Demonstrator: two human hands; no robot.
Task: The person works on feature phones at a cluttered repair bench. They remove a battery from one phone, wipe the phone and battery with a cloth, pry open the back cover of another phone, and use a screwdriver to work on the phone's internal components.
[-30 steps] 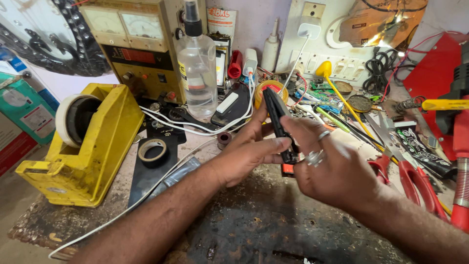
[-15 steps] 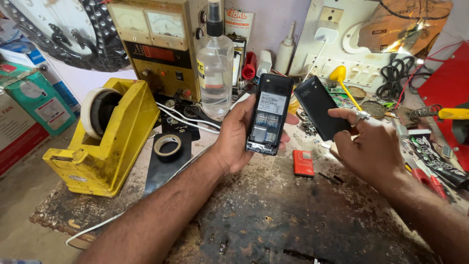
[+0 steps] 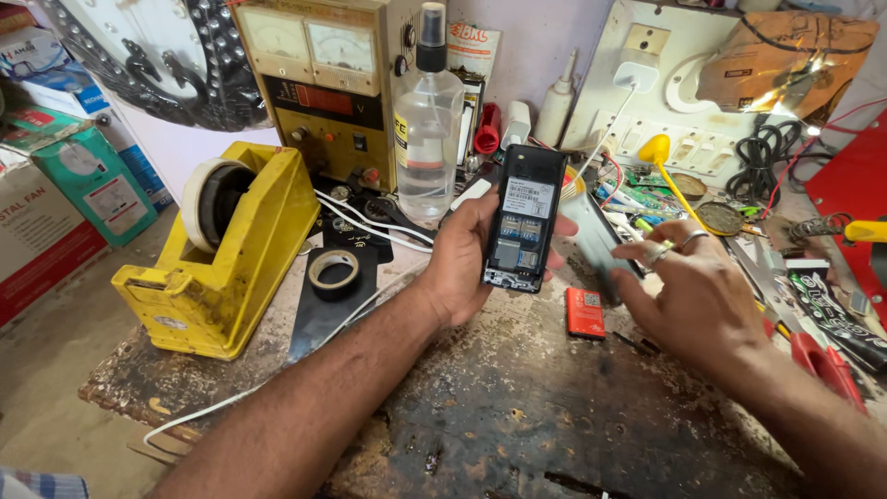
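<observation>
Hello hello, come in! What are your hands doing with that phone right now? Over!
Left hand grips the open-backed phone, upright. Right hand holds the back cover, blurred, beside it. Red battery lies on the workbench below. Nothing between them.

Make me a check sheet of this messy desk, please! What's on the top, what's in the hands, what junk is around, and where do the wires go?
Surface: worn, stained dark bench top.
Job's things: black phone with its back off, insides showing; its back cover, blurred; small red battery lying on the bench.
Clutter: yellow tape dispenser, tape roll, clear spray bottle, red-handled tool.
Hands: left hand grips the phone; right hand holds the back cover, rings on its fingers.
Cables: white wire runs across the bench; black cord coiled by the wall.
Surroundings: yellow meter box, white socket board, boxes at left.
</observation>
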